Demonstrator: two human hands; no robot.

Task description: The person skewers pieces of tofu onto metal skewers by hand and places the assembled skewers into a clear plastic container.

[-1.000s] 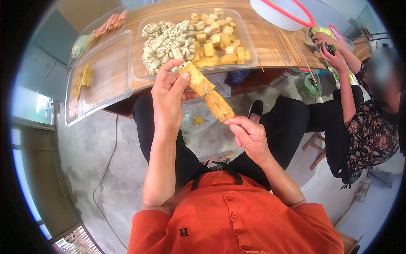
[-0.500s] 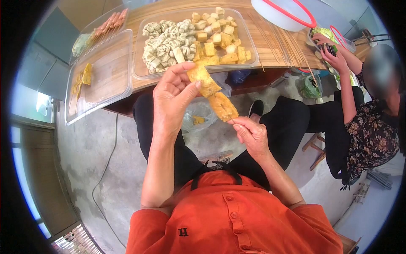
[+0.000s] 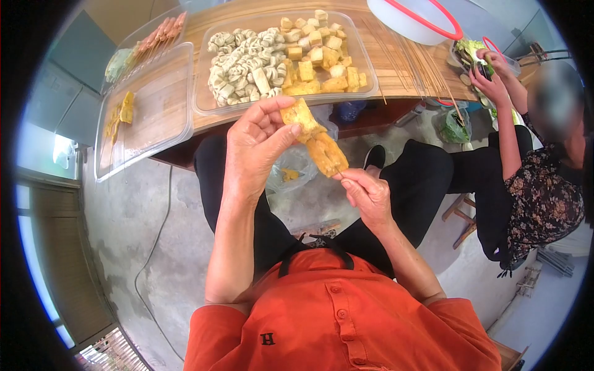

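Observation:
In front of my lap, my left hand (image 3: 255, 151) is closed on a piece of golden fried tofu (image 3: 301, 117), thumb against its near side. A second, longer fried tofu piece (image 3: 327, 154) sits right below it, touching it. My right hand (image 3: 371, 198) pinches the end of a thin skewer (image 3: 338, 176) at the bottom of the lower piece; most of the skewer is hidden. Just beyond my left hand is a clear plastic tray (image 3: 201, 93) with pale knotted tofu strips (image 3: 244, 68) and fried tofu cubes (image 3: 317, 55).
Another clear tray (image 3: 161, 117) at the left holds skewered yellow tofu (image 3: 124, 111). Farther back are skewered pink sausages (image 3: 164, 31). Loose bamboo skewers (image 3: 427, 68) and a red-rimmed basin (image 3: 408, 21) occupy the table's right. A co-worker (image 3: 544, 185) handles vegetables there.
The upper tofu piece has tilted and shifted slightly right, with my left fingers moving along with it. My right hand has barely moved. The co-worker's one hand has lifted.

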